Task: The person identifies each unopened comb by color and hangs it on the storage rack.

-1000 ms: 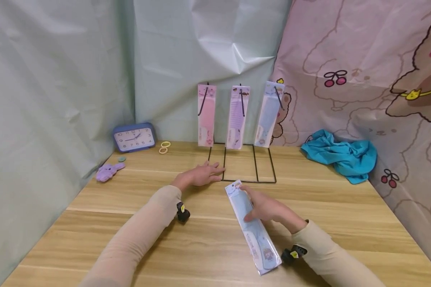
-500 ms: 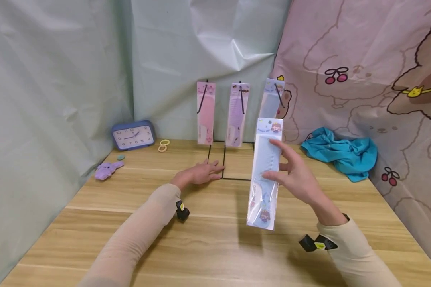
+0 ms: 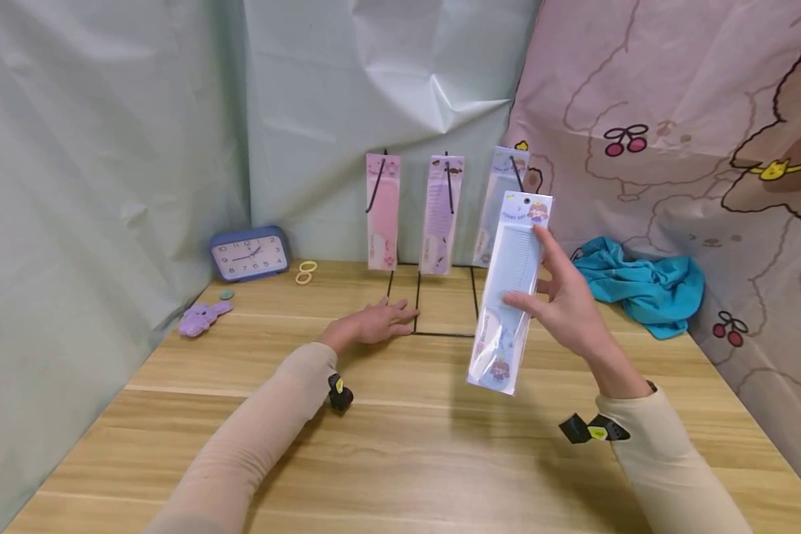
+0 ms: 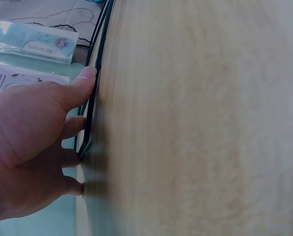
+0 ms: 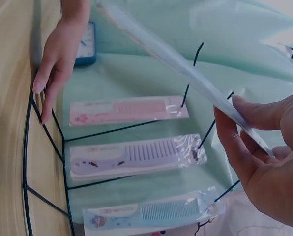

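Observation:
My right hand pinches a light-blue comb in a clear package between thumb and fingers, raised above the table. The right wrist view shows that package nearly edge-on. My left hand rests with fingers spread at the front left of a black wire rack; its fingertips lie along the base wire in the left wrist view. From the rack's hooks hang a packaged pink comb, a purple comb and another blue comb. In the head view the held package partly covers this hanging blue comb.
A blue clock stands at the back left, beside two small rings. A purple plush toy and a small green disc lie nearby. Crumpled teal cloth lies at the back right. Curtains border the wooden table.
My right hand has lifted the packaged blue comb off the table, turned it more upright and moved it right and towards the rack. The left hand has stayed in place.

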Demonstrator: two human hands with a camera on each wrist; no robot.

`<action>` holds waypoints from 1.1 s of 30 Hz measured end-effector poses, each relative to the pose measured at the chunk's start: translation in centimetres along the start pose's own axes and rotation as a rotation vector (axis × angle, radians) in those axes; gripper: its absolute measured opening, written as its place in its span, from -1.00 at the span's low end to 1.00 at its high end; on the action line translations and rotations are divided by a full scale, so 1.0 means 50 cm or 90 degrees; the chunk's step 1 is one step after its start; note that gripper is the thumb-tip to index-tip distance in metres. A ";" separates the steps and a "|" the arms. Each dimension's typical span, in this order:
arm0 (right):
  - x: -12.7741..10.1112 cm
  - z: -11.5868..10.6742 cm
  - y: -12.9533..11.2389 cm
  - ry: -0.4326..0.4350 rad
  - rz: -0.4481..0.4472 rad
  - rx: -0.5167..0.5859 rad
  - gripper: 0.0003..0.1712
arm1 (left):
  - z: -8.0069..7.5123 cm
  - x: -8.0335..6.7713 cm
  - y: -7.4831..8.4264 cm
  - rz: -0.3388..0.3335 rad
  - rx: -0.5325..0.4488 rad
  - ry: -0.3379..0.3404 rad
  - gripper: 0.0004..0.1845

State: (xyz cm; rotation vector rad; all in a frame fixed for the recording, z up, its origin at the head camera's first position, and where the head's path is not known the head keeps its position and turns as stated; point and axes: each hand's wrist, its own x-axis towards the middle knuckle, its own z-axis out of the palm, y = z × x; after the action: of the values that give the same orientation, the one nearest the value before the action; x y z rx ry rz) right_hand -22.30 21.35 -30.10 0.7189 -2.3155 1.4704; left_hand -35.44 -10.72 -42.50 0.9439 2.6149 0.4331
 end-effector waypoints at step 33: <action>0.242 -0.018 0.131 0.037 0.167 -0.205 0.05 | 0.004 -0.003 -0.002 0.000 0.001 0.006 -0.40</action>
State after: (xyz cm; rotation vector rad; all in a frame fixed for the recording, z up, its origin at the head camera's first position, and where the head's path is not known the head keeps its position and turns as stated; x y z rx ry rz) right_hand -35.99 21.42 -28.54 0.2912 -2.5909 1.1504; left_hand -35.32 -10.84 -42.66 0.9446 2.6247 0.4370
